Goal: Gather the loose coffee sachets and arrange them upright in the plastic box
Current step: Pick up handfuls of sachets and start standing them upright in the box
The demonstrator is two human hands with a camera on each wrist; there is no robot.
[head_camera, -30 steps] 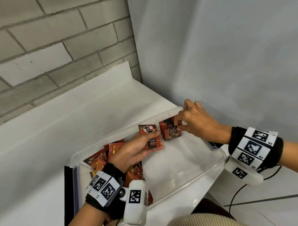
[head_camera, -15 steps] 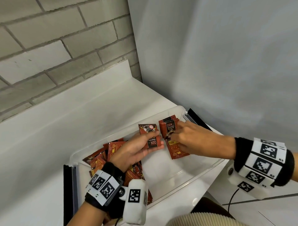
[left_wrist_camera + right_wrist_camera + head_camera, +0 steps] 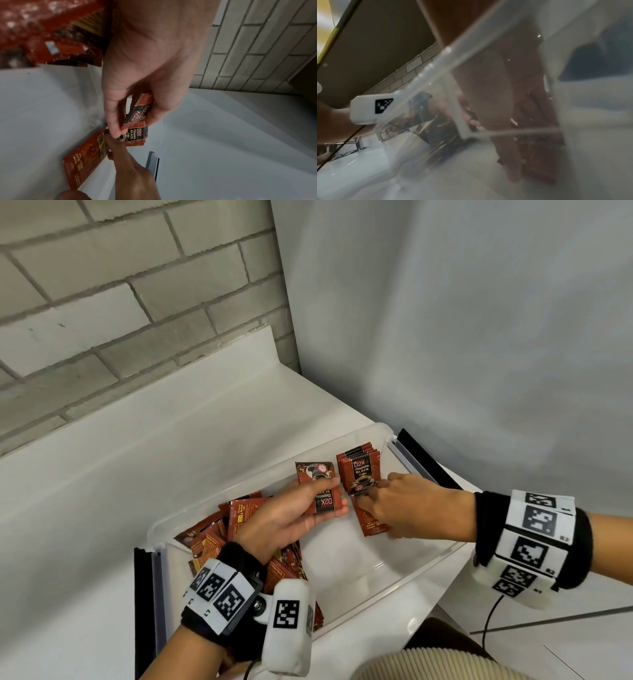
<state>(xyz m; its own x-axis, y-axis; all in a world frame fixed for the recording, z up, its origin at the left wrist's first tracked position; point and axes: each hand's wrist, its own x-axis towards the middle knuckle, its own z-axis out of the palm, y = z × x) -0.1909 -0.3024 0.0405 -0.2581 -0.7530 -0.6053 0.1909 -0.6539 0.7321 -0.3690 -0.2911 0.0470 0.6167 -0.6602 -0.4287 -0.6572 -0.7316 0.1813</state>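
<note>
Our left hand (image 3: 291, 515) pinches a sachet (image 3: 320, 486) ready for the upright row (image 3: 359, 470), while our right hand (image 3: 411, 508) reaches a fallen one (image 3: 368, 522), grip unclear.

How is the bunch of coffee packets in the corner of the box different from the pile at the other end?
The row of sachets stands upright and tidy at the box's far right corner; the loose pile lies jumbled at the left end. The row's fronts all face one way; the pile's sachets point every way, overlapping. The right hand touches the row; the left wrist is over the pile. Both are red sachets inside the plastic box.
</note>
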